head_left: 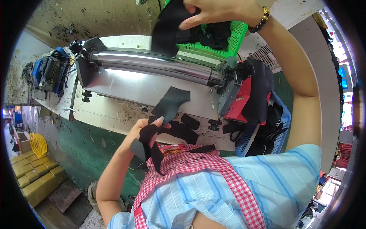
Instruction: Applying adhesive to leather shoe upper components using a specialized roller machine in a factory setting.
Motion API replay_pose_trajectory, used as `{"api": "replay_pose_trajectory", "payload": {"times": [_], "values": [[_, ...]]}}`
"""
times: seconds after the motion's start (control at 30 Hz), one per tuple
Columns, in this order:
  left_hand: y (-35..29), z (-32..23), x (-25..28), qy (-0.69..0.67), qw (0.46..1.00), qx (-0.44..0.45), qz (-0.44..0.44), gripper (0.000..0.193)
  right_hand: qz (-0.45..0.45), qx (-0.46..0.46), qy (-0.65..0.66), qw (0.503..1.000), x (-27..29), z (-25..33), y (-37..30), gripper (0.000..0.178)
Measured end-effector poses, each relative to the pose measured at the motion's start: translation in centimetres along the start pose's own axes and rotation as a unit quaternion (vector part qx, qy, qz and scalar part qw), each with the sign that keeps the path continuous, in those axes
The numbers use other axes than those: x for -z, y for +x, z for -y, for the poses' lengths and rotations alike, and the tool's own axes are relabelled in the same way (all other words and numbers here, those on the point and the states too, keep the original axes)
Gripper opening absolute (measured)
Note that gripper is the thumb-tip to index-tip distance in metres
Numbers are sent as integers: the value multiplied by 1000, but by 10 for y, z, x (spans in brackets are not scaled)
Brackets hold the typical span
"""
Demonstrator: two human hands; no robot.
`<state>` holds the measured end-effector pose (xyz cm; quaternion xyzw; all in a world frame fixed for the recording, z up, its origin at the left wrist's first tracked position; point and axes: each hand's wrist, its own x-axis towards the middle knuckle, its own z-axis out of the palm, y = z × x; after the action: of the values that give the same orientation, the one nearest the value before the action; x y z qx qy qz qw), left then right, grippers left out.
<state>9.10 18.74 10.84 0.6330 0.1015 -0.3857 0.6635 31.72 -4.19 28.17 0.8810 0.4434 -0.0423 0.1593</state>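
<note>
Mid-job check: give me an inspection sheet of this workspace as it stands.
Surface: white table, scuffed, carrying a roller machine.
Job's things: black fabric pieces in both hands; more lie loose on the table.
Clutter: green basket, blue basket, both holding black fabric.
Grippers: left hand grips a fabric bunch; right hand pinches a piece above the green basket.
Cables: black wires at the motor.
Surroundings: yellow boxes, yellow basket.

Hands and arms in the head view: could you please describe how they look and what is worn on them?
Both forearms are bare. The right hand has a bracelet of dark beads with a few gold ones at the wrist. The left hand wears nothing. A short light-blue striped sleeve covers the right upper arm.
</note>
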Motion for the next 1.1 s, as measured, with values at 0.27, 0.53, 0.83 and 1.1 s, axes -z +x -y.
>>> {"api": "replay_pose_trajectory", "payload": {"times": [0.27,0.53,0.83,1.1], "values": [[22,-25,-16,96,984,-114,-99,27,251,30,277,927,-157,29,53,83],[-30,4,5,-3,978,-183,-95,86,-71,68,464,880,-138,-46,40,40],[-14,25,-4,-123,985,-58,103,78,-136,-265,129,946,-20,-22,-138,51],[-11,-15,-43,7,985,-130,113,67,54,-157,-2,986,-153,103,-272,36]]}}
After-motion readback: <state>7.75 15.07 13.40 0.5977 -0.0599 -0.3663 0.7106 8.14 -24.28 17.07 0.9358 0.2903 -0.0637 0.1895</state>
